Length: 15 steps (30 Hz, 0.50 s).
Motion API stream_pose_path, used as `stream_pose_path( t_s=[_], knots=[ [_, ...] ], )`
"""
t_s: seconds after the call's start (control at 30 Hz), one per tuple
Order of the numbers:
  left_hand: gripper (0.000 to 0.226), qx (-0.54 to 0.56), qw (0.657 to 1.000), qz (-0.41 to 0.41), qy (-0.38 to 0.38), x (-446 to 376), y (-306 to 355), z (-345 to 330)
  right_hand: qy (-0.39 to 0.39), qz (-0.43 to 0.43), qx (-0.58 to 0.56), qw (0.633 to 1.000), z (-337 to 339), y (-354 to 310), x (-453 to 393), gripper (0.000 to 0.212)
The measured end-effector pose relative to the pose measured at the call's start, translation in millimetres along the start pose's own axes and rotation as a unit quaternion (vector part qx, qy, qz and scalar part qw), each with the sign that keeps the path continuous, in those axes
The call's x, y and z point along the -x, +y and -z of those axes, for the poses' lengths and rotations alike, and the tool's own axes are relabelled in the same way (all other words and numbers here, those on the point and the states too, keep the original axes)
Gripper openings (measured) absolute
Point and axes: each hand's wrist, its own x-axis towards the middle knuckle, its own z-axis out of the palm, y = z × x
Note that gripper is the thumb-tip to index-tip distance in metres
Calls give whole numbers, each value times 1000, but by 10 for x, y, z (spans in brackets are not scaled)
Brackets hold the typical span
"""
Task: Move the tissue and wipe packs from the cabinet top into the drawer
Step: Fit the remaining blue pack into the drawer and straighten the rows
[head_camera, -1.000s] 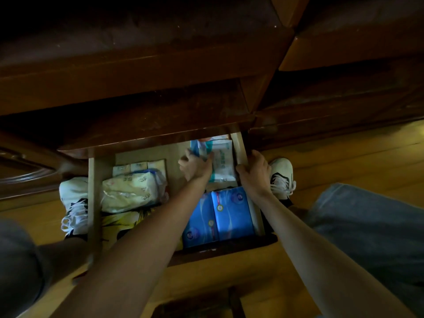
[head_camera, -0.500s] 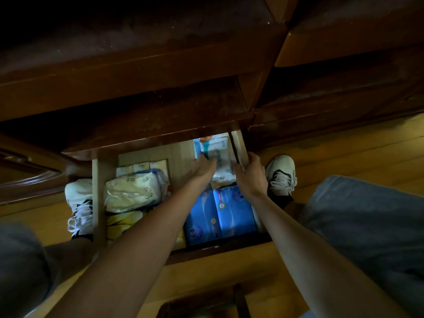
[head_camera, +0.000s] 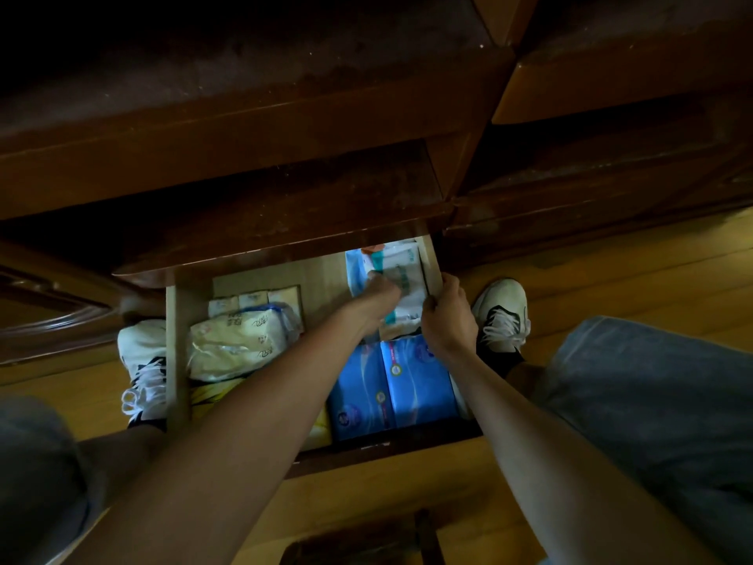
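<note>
The open wooden drawer [head_camera: 177, 352] sticks out below the dark cabinet top [head_camera: 244, 95]. At its far right lies a white wipe pack [head_camera: 401, 265] with a teal and orange label. My left hand [head_camera: 377, 291] presses down on it, fingers curled over its near edge. My right hand [head_camera: 446, 316] grips the pack's right edge against the drawer's right wall. Two blue tissue packs [head_camera: 391, 385] lie side by side at the near right. A yellow tissue bundle [head_camera: 240, 340] fills the left, with small packs [head_camera: 254, 297] behind it.
My two white sneakers [head_camera: 503, 316] [head_camera: 140, 360] stand on the wooden floor on either side of the drawer. Grey trouser legs [head_camera: 660, 405] frame the view. A second dark cabinet section [head_camera: 611, 157] stands to the right.
Both hands have pushed the white wipe pack farther back into the drawer's far right corner. The left hand now lies flat on top of it.
</note>
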Motion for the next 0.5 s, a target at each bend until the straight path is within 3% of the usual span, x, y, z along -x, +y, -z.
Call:
stream_pose_path(
  t_s=[0.1,0.2,0.33,0.5],
  knots=[
    [48,-94,994,-44,-25,63,-132,98,2,8,15,1000,-13,5,-2,43],
    [70,-183,974,-124,38,115,-327,121,-6,6,14,1000,-9,28,-3,45],
    [104,-170,964,-173,109,37,-288,193,-17,14,-3,1000,-14,89,-24,46],
    [77,-249,947,-185,80,-31,-245,163,8,18,0,1000,-60,104,-30,44]
  ],
)
